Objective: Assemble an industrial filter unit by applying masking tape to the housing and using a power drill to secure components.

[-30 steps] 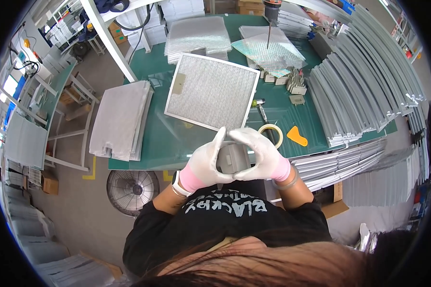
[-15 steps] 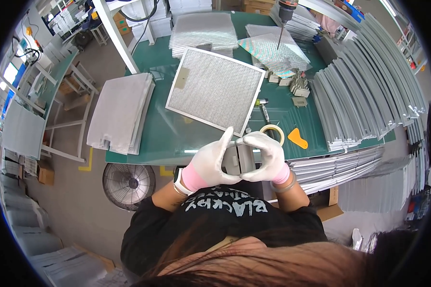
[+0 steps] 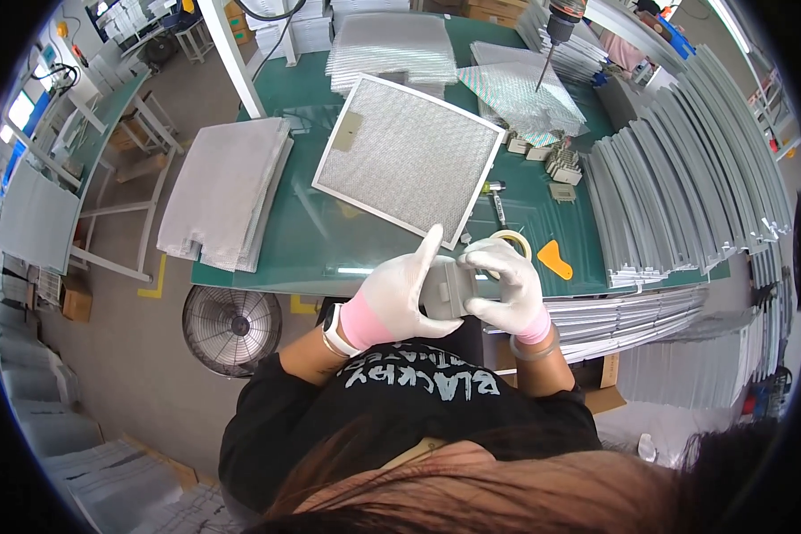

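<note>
A stack of grey mesh sheets (image 3: 222, 191) lies at the bench's left end. The left hand (image 3: 400, 298) has kept its clasp on the small grey metal piece (image 3: 445, 289), held chest-high before the green bench (image 3: 311, 249), index finger still raised. The right hand (image 3: 507, 289), closed on the piece's other side, has shifted its fingers over the top edge, so the handling looks ongoing. The framed mesh filter (image 3: 409, 160) has not moved.
</note>
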Tool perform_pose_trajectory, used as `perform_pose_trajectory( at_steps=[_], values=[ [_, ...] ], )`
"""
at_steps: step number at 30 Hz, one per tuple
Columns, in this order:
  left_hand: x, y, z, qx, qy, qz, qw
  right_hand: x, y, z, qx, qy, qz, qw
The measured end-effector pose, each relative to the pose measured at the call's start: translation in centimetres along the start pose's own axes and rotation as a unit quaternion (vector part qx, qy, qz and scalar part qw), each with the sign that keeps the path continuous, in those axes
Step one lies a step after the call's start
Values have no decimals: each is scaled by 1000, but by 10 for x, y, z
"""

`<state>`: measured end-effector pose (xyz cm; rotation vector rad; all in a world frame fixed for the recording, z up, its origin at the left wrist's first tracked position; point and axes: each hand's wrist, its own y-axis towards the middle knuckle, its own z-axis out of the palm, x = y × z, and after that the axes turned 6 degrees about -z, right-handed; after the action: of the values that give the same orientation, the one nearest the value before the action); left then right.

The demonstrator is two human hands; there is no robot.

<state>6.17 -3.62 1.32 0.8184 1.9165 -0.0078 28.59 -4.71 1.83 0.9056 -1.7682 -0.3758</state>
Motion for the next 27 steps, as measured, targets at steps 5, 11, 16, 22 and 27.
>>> perform_pose_trajectory(
  at_steps=[5, 11, 16, 22, 27],
  values=[
    [-6, 0, -5, 31, -1, -18, 999, 3, -6, 1, -23, 21, 24, 999],
    [21, -14, -12, -116, -53, -10, 992, -36, -37, -38, -378, -26, 255, 890],
    [49, -22, -10, -131, -252, -83, 955, -91, -95, -50, -159, -323, 302, 883],
    [50, -33, 9, -62, -176, -116, 975, -131, -88, -60, -128, -309, 414, 847],
    [41, -39, 19, -52, -144, -179, 972, -145, -93, -65, -116, -279, 391, 869]
  ],
)
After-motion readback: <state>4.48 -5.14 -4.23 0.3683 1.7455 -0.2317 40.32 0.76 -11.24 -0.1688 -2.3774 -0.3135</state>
